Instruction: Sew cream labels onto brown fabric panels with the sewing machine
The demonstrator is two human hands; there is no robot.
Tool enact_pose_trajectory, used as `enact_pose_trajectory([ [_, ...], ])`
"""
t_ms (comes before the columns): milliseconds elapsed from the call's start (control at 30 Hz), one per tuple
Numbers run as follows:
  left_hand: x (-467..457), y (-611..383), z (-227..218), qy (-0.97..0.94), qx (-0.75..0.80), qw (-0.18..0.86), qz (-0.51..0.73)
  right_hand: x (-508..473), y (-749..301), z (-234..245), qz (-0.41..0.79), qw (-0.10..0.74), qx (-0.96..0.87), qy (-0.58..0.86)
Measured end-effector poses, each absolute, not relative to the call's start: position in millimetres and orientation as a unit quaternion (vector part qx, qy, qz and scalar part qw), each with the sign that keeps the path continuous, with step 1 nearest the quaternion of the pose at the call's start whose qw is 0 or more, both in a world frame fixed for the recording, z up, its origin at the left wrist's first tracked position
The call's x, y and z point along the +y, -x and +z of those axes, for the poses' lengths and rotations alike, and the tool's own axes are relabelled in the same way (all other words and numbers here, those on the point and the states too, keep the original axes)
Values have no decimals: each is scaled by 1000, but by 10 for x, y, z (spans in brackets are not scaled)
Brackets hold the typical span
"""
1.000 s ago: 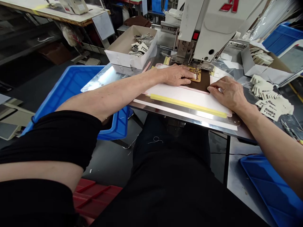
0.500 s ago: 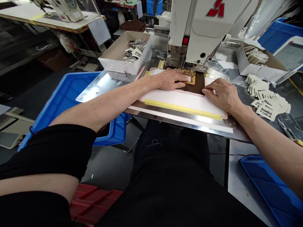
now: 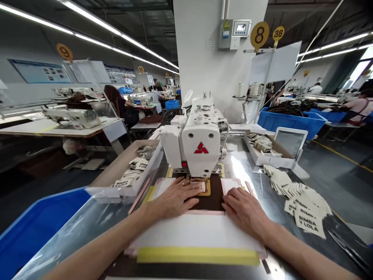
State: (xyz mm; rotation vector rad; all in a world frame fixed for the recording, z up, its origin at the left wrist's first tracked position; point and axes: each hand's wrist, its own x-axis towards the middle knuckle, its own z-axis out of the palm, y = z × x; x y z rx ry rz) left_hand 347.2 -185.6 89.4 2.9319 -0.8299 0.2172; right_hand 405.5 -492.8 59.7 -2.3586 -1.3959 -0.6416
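Right at sewing machine head (image 3: pixel 200 146), brown leather piece (image 3: pixel 215 196) lies between hands: left hand (image 3: pixel 175 198) flat, open on white template (image 3: pixel 192 233), right hand (image 3: pixel 244 212) flat, open on template edge.

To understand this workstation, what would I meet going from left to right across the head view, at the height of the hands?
blue plastic bin, white box of labels, left hand, brown material, right hand, cream BIMBA Y LOLA labels
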Motion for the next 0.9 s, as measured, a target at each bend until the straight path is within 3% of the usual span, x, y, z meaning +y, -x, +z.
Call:
enact_pose_trajectory([
  [500,-1870,-3469,967,-966,-241,93,3,-4922,-4043,588,-179,241,-473,828],
  [900,-1853,-3462,915,-970,-226,83,-15,-4919,-4089,615,-182,230,-478,828],
])
